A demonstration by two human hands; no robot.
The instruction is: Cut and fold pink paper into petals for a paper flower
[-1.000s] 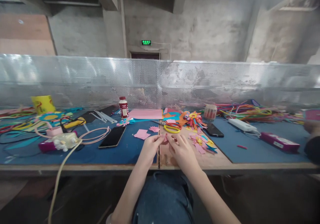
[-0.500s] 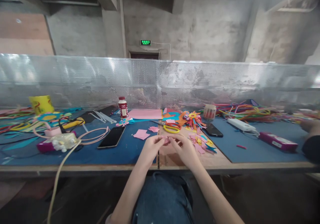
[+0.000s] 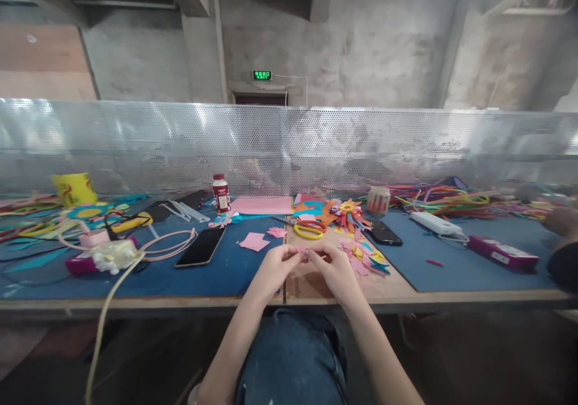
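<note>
Above the bare wooden strip near the table's front, my left hand (image 3: 279, 263) and my right hand (image 3: 329, 263) meet fingertip to fingertip. Both pinch a small piece of pink paper (image 3: 301, 250), mostly hidden by the fingers. Just beyond them lie scissors (image 3: 309, 230) with yellow handles. Left of my hands are square pink paper sheets (image 3: 254, 242) and a cut pink paper flower (image 3: 276, 232). To the right, a heap of paper scraps (image 3: 365, 254) lies below a many-coloured paper flower (image 3: 348, 213).
A black phone (image 3: 201, 247) and a looped pink cable lie left, near a red-capped bottle (image 3: 221, 193). Right are another phone (image 3: 383, 233), a jar (image 3: 378, 200), a white power strip (image 3: 436, 225) and a purple box (image 3: 502, 253). Another person's arm (image 3: 562, 242) shows at the right edge.
My hands stay together on the pink paper, with only slight finger movement. The whole view has shifted a little. Objects on the table keep their places.
</note>
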